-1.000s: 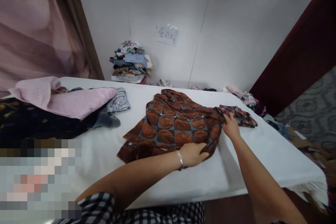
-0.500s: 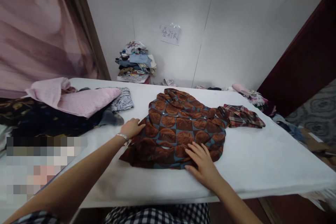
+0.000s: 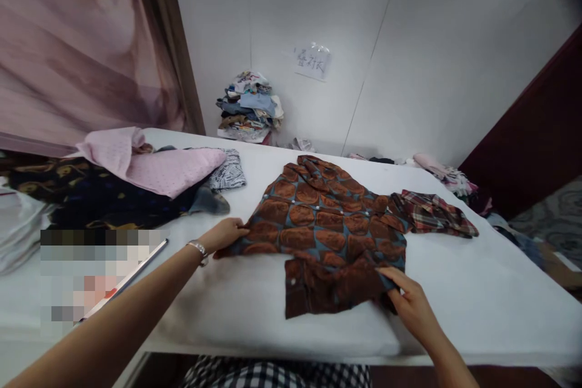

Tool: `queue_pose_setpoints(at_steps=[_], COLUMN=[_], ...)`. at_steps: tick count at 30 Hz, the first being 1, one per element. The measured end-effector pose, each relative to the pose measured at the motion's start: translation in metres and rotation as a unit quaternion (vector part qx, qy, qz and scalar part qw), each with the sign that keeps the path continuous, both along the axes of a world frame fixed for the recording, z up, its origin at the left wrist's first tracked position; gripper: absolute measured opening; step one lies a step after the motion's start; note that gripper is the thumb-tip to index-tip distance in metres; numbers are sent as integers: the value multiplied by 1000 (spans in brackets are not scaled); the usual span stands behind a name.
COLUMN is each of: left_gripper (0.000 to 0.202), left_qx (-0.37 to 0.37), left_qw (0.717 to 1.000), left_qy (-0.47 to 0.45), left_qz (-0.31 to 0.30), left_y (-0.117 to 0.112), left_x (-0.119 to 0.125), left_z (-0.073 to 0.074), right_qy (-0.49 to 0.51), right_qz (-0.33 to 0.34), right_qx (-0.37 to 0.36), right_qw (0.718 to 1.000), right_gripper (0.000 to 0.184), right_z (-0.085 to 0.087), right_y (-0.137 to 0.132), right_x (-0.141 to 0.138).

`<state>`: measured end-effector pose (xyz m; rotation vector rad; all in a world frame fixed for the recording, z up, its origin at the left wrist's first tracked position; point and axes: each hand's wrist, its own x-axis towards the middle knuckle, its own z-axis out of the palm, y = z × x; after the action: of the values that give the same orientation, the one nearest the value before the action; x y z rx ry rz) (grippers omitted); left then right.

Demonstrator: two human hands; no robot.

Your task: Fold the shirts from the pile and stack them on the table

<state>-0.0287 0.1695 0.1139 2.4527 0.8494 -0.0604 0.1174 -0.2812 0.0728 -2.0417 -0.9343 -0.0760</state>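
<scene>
A brown shirt with round orange patterns and a blue ground (image 3: 327,218) lies flat on the white table (image 3: 477,291). My left hand (image 3: 224,234) grips the shirt's left edge, fingers closed on the cloth. My right hand (image 3: 409,303) pinches the shirt's lower right corner, where a sleeve or hem flap (image 3: 327,288) lies pulled toward the table's near edge. A red plaid garment (image 3: 431,213) sits just right of the shirt, touching it.
A heap of clothes with a pink garment (image 3: 154,167) over dark fabric (image 3: 91,200) fills the table's left side. A stack of folded clothes (image 3: 249,106) stands by the back wall under a paper sign (image 3: 311,62). More clothes (image 3: 443,171) lie at the far right edge.
My right hand went from lying flat on the shirt to pinching its lower right corner. The bottom part of the shirt now lies spread toward me. My left hand stays on the left edge.
</scene>
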Motion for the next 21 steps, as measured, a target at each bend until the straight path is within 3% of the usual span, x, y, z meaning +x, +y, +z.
queue_pose_setpoints(at_steps=[4,8,12,16,19,21], left_gripper=[48,56,56,46,43,39], left_qx=[56,99,93,92,101,92], left_qw=[998,994,994,995,989,977], left_qy=[12,-3,-6,-38,-92,-123], left_qz=[18,52,48,11,-60,-150], left_y=[14,27,24,-6,-54,-92], left_x=[8,54,101,133,148,151], left_z=[-4,-1,1,7,8,6], right_qy=[58,66,49,21,37,51], right_qz=[15,-29,-8,25,30,32], right_qx=[-19,28,10,12,32,42], right_qw=[998,997,999,999,998,997], right_gripper=[36,34,30,23,22,22], right_z=[-1,3,-8,-29,-35,-35], right_y=[7,39,70,83,82,80], right_x=[-2,13,26,22,21,22])
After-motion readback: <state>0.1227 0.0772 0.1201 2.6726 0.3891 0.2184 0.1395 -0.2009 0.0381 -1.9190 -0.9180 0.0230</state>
